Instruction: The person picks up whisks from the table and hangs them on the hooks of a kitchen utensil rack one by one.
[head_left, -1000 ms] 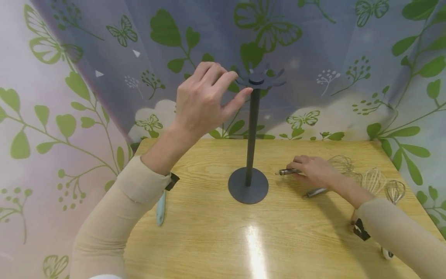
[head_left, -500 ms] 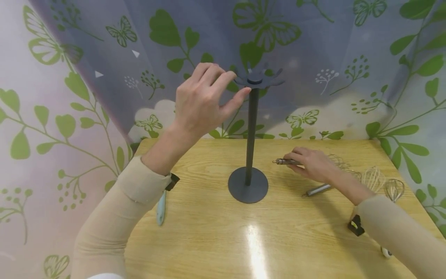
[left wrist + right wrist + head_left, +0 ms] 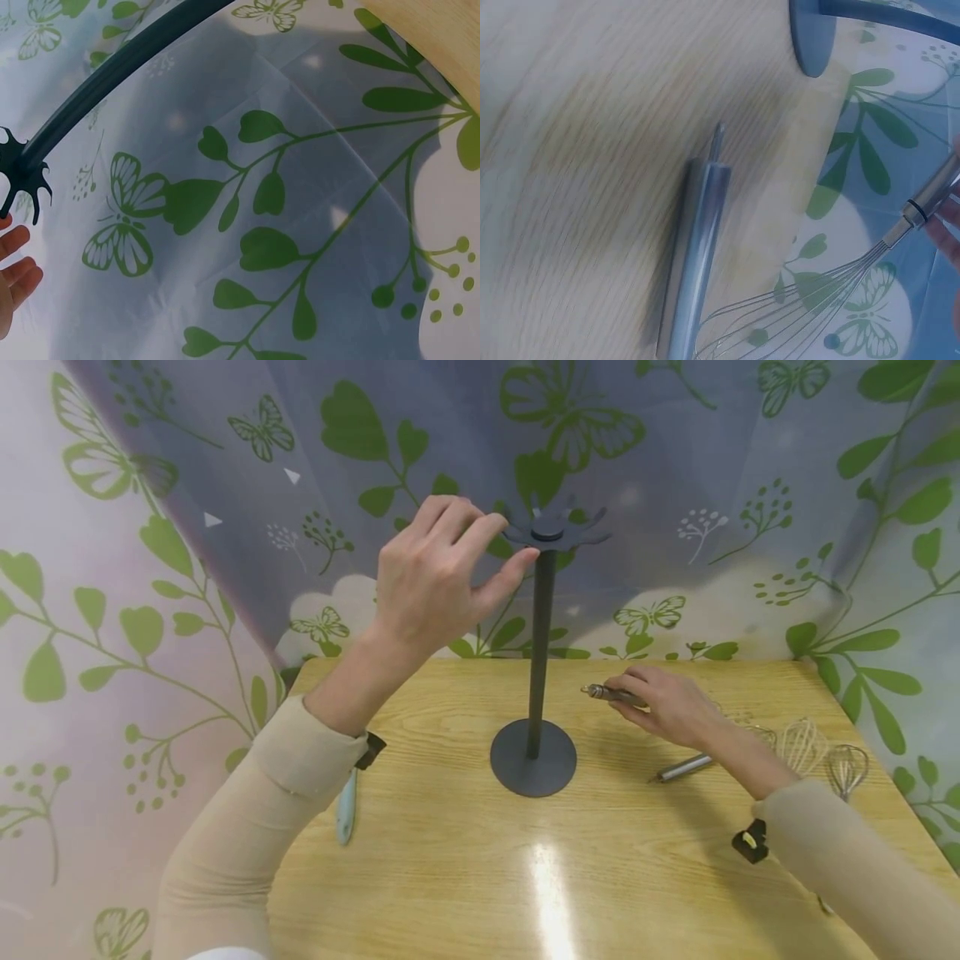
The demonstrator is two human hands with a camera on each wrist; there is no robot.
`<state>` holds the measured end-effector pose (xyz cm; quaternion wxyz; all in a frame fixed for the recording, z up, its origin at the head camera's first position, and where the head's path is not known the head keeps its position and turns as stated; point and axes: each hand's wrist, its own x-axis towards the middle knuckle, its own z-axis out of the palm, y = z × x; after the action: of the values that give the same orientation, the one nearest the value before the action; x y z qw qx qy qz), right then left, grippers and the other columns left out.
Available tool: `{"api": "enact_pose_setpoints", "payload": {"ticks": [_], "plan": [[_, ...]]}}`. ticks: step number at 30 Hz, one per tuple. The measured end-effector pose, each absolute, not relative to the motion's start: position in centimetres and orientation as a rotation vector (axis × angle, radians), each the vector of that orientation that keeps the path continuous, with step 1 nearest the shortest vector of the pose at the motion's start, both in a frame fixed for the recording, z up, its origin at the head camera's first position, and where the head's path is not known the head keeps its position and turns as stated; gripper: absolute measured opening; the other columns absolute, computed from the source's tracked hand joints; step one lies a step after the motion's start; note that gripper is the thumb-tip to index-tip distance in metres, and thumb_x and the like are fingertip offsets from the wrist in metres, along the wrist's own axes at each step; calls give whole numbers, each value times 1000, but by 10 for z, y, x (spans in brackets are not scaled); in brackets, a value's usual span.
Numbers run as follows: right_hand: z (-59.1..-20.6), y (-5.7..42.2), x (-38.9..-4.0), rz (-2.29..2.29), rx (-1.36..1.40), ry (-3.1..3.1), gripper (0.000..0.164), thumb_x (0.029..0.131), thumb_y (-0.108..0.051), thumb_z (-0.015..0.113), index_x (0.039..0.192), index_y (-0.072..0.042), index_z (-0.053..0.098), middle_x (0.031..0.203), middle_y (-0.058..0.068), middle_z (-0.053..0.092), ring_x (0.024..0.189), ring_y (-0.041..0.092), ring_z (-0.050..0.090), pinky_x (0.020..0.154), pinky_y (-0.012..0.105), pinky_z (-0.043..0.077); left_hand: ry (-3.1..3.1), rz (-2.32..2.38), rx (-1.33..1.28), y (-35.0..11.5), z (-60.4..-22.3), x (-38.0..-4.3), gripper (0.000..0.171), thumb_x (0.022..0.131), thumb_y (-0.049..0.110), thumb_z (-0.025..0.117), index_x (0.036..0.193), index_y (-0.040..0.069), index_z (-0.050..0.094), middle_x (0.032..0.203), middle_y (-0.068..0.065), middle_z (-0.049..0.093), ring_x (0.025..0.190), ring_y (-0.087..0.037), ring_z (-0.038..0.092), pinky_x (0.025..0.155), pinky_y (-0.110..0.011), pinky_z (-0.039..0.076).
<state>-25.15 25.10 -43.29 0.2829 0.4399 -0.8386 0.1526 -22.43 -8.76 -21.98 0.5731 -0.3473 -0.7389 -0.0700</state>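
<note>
A dark grey utensil stand [image 3: 540, 643] rises from a round base, with a ring of curved hooks at its top. My left hand [image 3: 438, 568] pinches one of those hooks on the stand's left side, thumb lower and index finger above. To the right of the pole, my right hand [image 3: 671, 706] grips a metal whisk by its handle [image 3: 621, 697], the end with the hanging loop pointing left. In the right wrist view, the wires of this whisk [image 3: 840, 277] fan out down and left from the handle. Beneath the right hand lies another steel handle [image 3: 684, 768] on the table.
More whisks with wire heads [image 3: 802, 745] lie at the table's right side, partly behind the right forearm. A light blue handle [image 3: 346, 810] lies at the left beside the left sleeve. A patterned curtain [image 3: 637, 602] hangs right behind the wooden table [image 3: 450, 877].
My right hand has lifted the whisk off the table and moved it slightly up and left, nearer the stand. My left hand stays at the hook.
</note>
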Motion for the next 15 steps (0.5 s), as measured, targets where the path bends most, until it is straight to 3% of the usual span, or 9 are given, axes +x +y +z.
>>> {"api": "enact_pose_setpoints", "payload": {"ticks": [15], "plan": [[-414,230,-245,586,1139,-2145,47,108,-50,52,112,-7,73,92,7,71,69,16,64,54,30,49,-1740,-165,-817,-87,-220,-224,39,100,46,70,97,7,77,91,-10,74,96,-30,71,63,-37,62]]}}
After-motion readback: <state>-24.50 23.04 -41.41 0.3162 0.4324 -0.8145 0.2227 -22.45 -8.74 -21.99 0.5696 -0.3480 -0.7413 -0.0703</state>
